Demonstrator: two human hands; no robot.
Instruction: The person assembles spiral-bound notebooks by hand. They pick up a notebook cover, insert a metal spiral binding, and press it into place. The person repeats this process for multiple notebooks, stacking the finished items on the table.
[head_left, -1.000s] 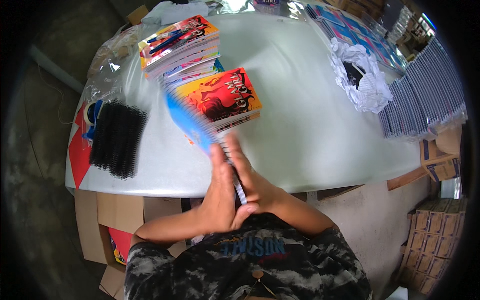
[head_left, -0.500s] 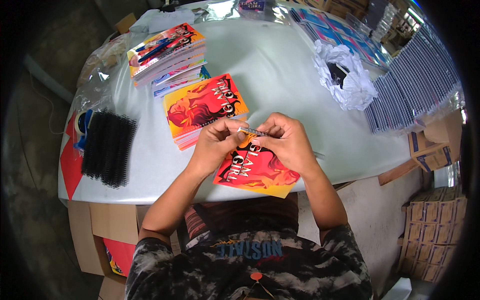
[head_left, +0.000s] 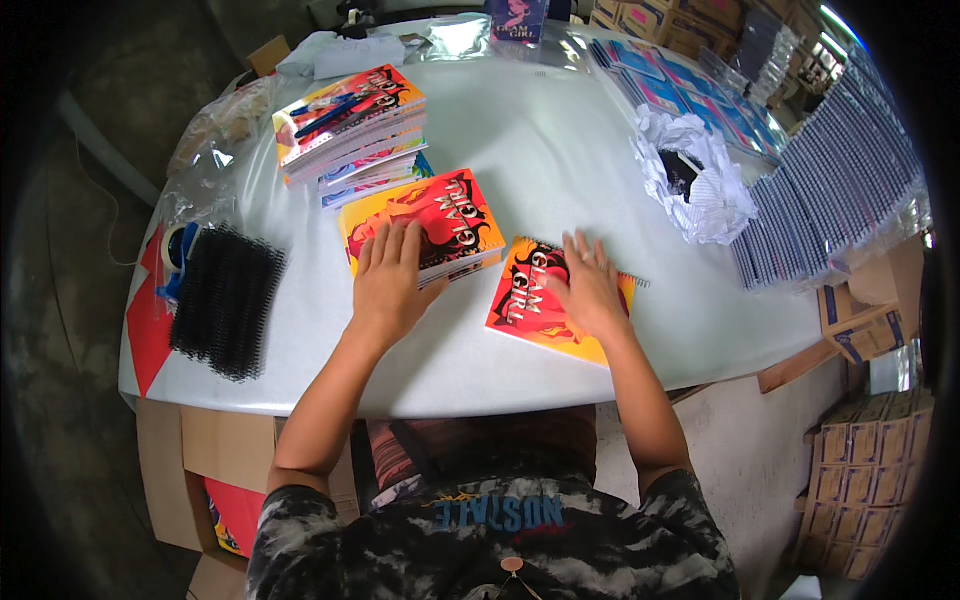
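My left hand (head_left: 388,280) lies with fingers stretched out over the near edge of a stack of red-and-yellow notebooks (head_left: 462,205). To its right, my right hand (head_left: 592,290) rests flat on a single notebook (head_left: 527,300) with the same cover; its fingers are spread. A wire coil (head_left: 632,280) shows at that notebook's far right edge, and how much of it is threaded is hidden by the hand. Farther back stands a taller notebook stack (head_left: 390,92) with blue pens (head_left: 325,115) on top.
A bundle of black spiral coils (head_left: 225,300) lies at the table's left, beside a tape roll (head_left: 182,245). On the right are crumpled white paper (head_left: 720,205) holding something dark, many bound books (head_left: 830,185), and blue-pink packs (head_left: 660,90). Cartons (head_left: 865,450) stand below.
Both hands have let go of the coil and the notebook edge and moved apart. The left went to the stack; the right flattened onto the notebook, which now lies farther right on the table.
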